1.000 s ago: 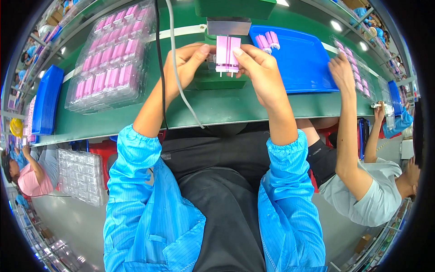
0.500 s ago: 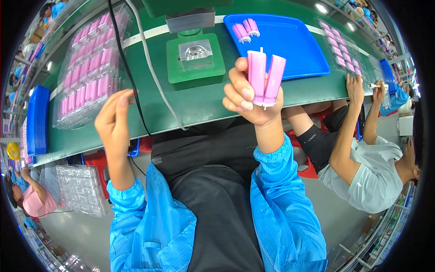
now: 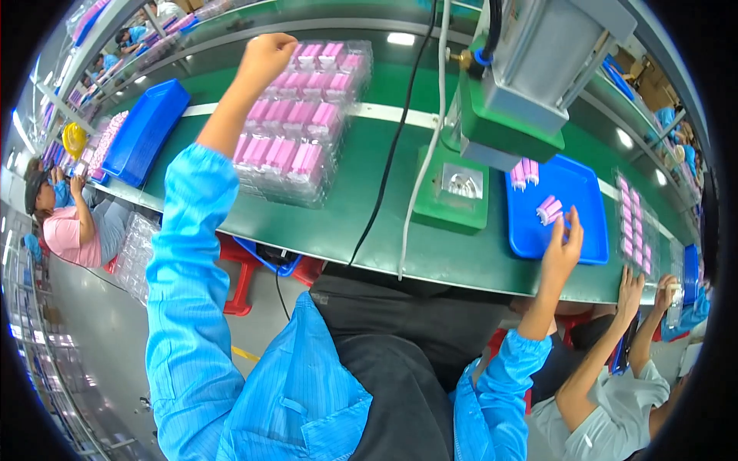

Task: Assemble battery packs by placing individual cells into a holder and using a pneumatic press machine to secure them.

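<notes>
My left hand (image 3: 267,60) reaches over the far left corner of a stack of clear plastic trays (image 3: 304,192) filled with rows of pink cylindrical battery cells (image 3: 298,117). Its fingertips are pinched; what they hold, if anything, cannot be seen. My right hand (image 3: 563,244) is above the near part of a blue tray (image 3: 588,188), thumb and fingers apart. Close to its fingertips, a pair of pink battery cells (image 3: 549,210) lies in the tray. More pink cells (image 3: 525,174) rest at the tray's far left corner.
A green press (image 3: 507,115) stands over a green base with a metal nest (image 3: 461,183). A black cable (image 3: 392,154) and a grey cable (image 3: 424,184) cross the bench. Stacked blue trays (image 3: 146,134) sit at left. At right, a co-worker's hands (image 3: 632,292) are near another clear tray (image 3: 636,223).
My right hand has moved right to the blue tray and let go of the pink pair, which now lies there. My left hand has reached out to the clear tray stack. The view has shifted left.
</notes>
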Demonstrator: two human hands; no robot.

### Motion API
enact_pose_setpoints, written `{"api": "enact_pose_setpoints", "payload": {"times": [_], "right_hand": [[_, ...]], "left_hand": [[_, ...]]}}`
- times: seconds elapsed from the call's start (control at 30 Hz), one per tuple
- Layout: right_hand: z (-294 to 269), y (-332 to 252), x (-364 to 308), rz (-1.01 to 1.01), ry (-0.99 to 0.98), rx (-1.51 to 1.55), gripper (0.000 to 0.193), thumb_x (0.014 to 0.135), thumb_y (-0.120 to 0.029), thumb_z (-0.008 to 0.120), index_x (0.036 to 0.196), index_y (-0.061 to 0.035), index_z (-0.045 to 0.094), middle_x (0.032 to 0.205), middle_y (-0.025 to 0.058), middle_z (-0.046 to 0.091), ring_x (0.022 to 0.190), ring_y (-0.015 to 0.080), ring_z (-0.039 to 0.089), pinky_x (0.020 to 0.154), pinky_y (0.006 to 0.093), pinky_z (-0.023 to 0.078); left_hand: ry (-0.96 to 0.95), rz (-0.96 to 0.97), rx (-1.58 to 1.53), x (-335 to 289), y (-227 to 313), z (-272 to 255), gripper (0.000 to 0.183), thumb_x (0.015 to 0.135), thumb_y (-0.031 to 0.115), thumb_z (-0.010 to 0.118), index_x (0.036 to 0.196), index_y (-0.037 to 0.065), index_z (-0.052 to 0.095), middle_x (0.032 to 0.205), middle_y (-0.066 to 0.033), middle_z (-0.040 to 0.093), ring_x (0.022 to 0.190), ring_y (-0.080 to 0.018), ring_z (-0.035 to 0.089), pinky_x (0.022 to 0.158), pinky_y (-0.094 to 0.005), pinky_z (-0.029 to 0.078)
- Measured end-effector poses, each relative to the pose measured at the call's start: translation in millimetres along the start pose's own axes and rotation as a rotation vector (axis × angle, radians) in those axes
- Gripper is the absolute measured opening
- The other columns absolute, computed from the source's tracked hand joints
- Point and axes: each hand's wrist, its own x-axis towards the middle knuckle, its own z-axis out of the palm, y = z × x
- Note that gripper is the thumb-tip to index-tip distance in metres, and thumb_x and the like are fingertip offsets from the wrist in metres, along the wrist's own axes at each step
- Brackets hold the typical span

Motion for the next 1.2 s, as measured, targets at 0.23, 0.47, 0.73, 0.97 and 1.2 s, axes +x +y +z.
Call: {"api": "enact_pose_setpoints", "payload": {"times": [0.23,0.47,0.73,0.97,1.2], "right_hand": [[16,-37,-23,-0.153,0.017,-0.140,0.036,0.095,-0.012,0.061,0.129,0.0000,0.059,0.123,0.0206,0.056,0.115,0.0365,0.054,0.101,0.0419,0.041],[17,-35,-22,-0.184,-0.027,-0.131,0.034,0.096,-0.008,0.059,0.129,-0.0008,0.059,0.120,0.0178,0.057,0.111,0.0316,0.056,0.099,0.0386,0.042],[16,-17,-22,-0.149,-0.042,-0.072,0.031,0.097,-0.009,0.057,0.126,0.0034,0.060,0.120,0.0183,0.058,0.112,0.0326,0.056,0.100,0.0398,0.042],[22,-19,-15,-0.261,-0.080,-0.027,0.035,0.100,-0.012,0.054,0.134,-0.0011,0.057,0.123,0.0163,0.057,0.111,0.0289,0.056,0.096,0.0377,0.043],[-10,-7,-27,-0.191,0.036,-0.114,0.033,0.099,-0.013,0.058,0.128,0.0034,0.060,0.125,0.0206,0.059,0.115,0.0339,0.055,0.102,0.0418,0.041]], "left_hand": [[-0.173,-0.175,0.064,75,-39,105,0.030,0.077,0.028,0.074,0.097,0.006,0.076,0.099,-0.0194,0.073,0.098,-0.0325,0.071,0.089,-0.0414,0.055],[-0.378,-0.366,0.056,94,-55,141,0.057,0.071,0.042,0.083,0.112,0.005,0.071,0.114,-0.0185,0.070,0.111,-0.0339,0.066,0.095,-0.0415,0.053],[-0.320,-0.219,0.129,79,-30,138,0.043,0.069,0.033,0.084,0.101,0.005,0.074,0.108,-0.0181,0.072,0.106,-0.0349,0.068,0.090,-0.0421,0.055],[-0.083,-0.220,0.484,78,1,84,0.017,0.085,0.023,0.068,0.097,0.016,0.078,0.102,-0.0084,0.075,0.099,-0.0295,0.072,0.077,-0.0429,0.057],[-0.174,0.087,-0.487,-22,143,53,0.030,0.074,0.030,0.074,0.077,0.001,0.072,0.074,-0.0216,0.069,0.070,-0.0348,0.070,0.065,-0.0440,0.053]]}}
